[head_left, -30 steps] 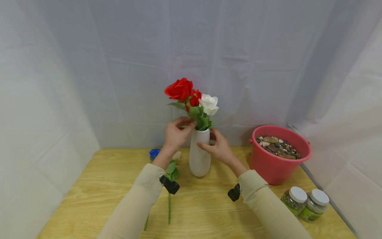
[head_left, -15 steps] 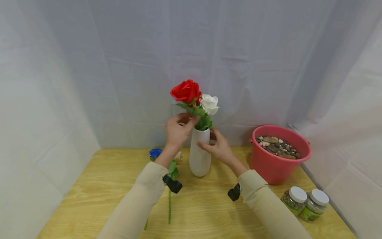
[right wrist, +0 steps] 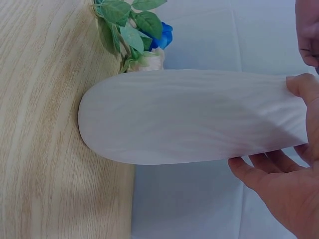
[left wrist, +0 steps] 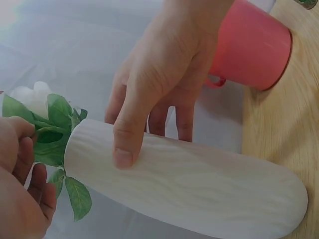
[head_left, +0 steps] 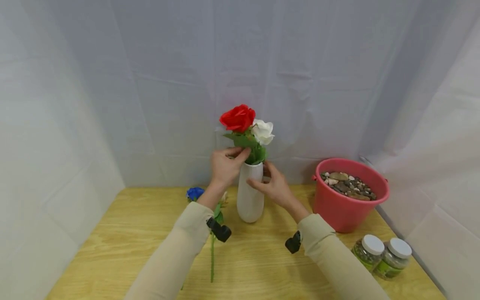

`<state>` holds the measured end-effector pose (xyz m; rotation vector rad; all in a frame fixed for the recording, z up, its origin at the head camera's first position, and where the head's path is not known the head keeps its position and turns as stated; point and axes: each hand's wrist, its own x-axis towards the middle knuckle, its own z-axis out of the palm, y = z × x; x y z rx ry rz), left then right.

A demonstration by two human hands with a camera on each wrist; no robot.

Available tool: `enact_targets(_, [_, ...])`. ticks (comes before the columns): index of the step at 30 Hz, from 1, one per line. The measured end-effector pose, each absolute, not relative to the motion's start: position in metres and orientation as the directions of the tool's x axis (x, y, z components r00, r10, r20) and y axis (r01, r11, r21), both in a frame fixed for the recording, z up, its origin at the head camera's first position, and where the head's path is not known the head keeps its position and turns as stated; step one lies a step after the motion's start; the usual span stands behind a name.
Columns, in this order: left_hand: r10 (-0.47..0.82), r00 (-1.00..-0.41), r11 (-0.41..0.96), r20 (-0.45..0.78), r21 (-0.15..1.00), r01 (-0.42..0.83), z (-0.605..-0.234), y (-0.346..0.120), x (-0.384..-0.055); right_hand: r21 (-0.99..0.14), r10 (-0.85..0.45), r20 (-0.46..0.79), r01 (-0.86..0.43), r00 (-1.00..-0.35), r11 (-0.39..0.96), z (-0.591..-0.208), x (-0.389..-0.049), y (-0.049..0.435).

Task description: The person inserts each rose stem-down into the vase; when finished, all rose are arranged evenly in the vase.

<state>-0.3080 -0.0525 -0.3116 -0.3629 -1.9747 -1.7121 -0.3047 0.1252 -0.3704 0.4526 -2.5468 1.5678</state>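
A white ridged vase (head_left: 250, 200) stands upright on the wooden table, tilted-looking only through the wrist cameras. My right hand (head_left: 276, 185) grips its upper part, thumb on the near side (left wrist: 130, 137) and fingers round the far side. Just above the rim, my left hand (head_left: 225, 166) pinches the green stem and leaves of a large red rose (head_left: 238, 118). A white rose (head_left: 263, 132) leans to the right in the same vase. Green leaves (left wrist: 52, 144) crowd the mouth, and the stems' lower ends are hidden inside.
Left of the vase lie a blue rose (head_left: 195, 193) and a pale rose (right wrist: 149, 60), partly behind my left arm. A pink bucket (head_left: 345, 212) of stones stands at the right, with two white-lidded jars (head_left: 372, 246) before it. White cloth (head_left: 168, 104) hangs behind the table.
My left hand has brought the large red rose rightward and lower, closer to the white rose. A smaller red bloom behind it has become hidden. The right hand keeps its grip on the vase.
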Motion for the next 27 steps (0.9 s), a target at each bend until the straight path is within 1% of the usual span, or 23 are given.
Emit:
enact_targets(4, [-0.063,-0.84,0.212,0.539,0.83,0.517,-0.315,-0.054,-0.309,-0.851,-0.198,0.257,-0.319,-0.946,0.417,-0.371,-0.304,0.125])
enact_targets(9, [0.043,-0.815,0.32,0.578,0.764,0.56,-0.323,-0.055,-0.313,-0.851,-0.206,0.275,-0.338,-0.939,0.401,-0.371,-0.303,0.125])
enact_targets(12, [0.073,-0.821,0.371,0.566,0.749,0.549,-0.324,-0.054,-0.313,-0.854,-0.216,0.278,-0.343,-0.936,0.39,-0.37,-0.302,0.125])
enact_targets(14, [0.071,-0.834,0.386,0.547,0.756,0.529,-0.323,-0.054,-0.313,-0.854,-0.22,0.279,-0.346,-0.935,0.388,-0.37,-0.302,0.125])
enact_targets(18, [0.066,-0.863,0.374,0.502,0.789,0.487,-0.319,-0.054,-0.312,-0.852,-0.223,0.284,-0.353,-0.932,0.388,-0.369,-0.303,0.126])
enact_targets(22, [0.057,-0.894,0.316,0.444,0.841,0.438,-0.32,-0.056,-0.312,-0.847,-0.223,0.29,-0.358,-0.931,0.392,-0.37,-0.304,0.127])
enact_targets(27, [0.075,-0.894,0.285,0.443,0.849,0.445,-0.322,-0.063,-0.311,-0.852,-0.218,0.293,-0.358,-0.931,0.383,-0.372,-0.304,0.127])
